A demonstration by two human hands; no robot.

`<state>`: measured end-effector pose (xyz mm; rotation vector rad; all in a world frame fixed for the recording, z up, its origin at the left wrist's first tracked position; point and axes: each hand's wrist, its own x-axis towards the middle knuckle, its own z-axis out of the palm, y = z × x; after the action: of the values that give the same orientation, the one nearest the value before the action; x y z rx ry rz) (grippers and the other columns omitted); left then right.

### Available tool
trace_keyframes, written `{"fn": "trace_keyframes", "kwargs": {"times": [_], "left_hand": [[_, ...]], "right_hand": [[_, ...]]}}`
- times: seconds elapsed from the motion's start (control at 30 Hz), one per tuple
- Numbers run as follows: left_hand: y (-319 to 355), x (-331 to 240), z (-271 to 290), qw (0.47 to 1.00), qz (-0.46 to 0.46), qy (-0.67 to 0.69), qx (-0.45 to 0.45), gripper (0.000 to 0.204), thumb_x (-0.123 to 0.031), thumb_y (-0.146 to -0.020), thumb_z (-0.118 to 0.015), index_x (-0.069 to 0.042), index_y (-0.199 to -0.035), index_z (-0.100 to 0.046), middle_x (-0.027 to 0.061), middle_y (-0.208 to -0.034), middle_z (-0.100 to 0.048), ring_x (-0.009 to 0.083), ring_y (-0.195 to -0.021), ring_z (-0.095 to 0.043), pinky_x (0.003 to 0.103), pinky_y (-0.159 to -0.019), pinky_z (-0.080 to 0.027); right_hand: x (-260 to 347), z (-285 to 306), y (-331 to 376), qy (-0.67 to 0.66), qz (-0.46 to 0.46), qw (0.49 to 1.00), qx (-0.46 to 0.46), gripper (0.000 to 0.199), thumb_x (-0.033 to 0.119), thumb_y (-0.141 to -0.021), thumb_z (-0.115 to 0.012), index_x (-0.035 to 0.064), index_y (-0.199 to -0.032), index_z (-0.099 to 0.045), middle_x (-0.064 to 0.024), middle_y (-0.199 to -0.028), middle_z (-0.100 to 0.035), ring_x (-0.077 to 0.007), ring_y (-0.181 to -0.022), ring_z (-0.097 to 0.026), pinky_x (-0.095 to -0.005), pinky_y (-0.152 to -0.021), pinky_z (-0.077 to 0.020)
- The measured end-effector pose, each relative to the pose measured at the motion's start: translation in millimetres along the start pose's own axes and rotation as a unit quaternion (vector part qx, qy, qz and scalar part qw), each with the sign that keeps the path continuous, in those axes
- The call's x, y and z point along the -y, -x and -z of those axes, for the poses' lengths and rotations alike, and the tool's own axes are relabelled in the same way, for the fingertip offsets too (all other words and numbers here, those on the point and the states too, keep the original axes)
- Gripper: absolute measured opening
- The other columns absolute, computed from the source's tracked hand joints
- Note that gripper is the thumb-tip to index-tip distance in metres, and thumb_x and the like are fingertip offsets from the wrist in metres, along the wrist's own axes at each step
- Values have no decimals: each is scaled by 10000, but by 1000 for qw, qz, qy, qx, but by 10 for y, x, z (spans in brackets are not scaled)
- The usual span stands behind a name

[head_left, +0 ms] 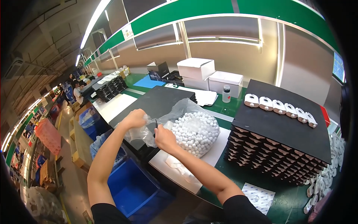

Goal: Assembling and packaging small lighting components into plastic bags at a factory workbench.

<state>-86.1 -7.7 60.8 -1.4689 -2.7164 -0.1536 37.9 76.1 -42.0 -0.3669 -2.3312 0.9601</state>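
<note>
A clear plastic bag full of small white round pieces lies on a white sheet at the bench's near edge. My left hand is closed on the bag's gathered neck and pulls it out to the left. Close by, my right hand is closed around a thin dark pointed tool, its tip up against the stretched plastic. Whether it is a blade or tweezers I cannot make out. Loose film hangs below my left hand, between both hands.
At right stands a stack of black trays, with several white plastic parts in a row on top. White boxes and a small clear bottle stand behind. A blue bin sits below the bench; a black board lies beyond my hands.
</note>
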Motion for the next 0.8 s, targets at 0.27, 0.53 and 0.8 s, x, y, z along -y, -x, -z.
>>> {"fn": "trace_keyframes", "kwargs": {"times": [0.27, 0.53, 0.8], "left_hand": [[51, -236, 72, 993, -25, 111, -19, 228, -151, -685, -630, 30, -823, -616, 200, -815, -623, 288, -772, -601, 357, -712, -461], [-301, 86, 268, 820, 14, 566, -91, 107, -139, -773, -593, -55, -835, -617, 4, -758, -575, 118, -700, -526, 287, -651, -437], [313, 111, 1069, 845, -20, 469, -254, 130, -143, -836, -521, -26, -853, -576, 14, -829, -556, 108, -775, -500, 241, -721, -397]], "right_hand": [[41, -236, -176, -80, -18, 995, -57, 292, 250, -896, -372, -28, -859, -451, -278, -745, -569, -454, -749, -548, -537, -680, -407], [-345, -310, -114, 77, 25, 954, 290, 286, 187, -799, -428, -31, -841, -608, -257, -866, -604, -397, -863, -585, -468, -773, -459], [155, 761, -324, -21, 28, 995, -96, 271, 298, -867, -430, 47, -814, -520, -211, -788, -597, -400, -809, -557, -507, -681, -416]]}}
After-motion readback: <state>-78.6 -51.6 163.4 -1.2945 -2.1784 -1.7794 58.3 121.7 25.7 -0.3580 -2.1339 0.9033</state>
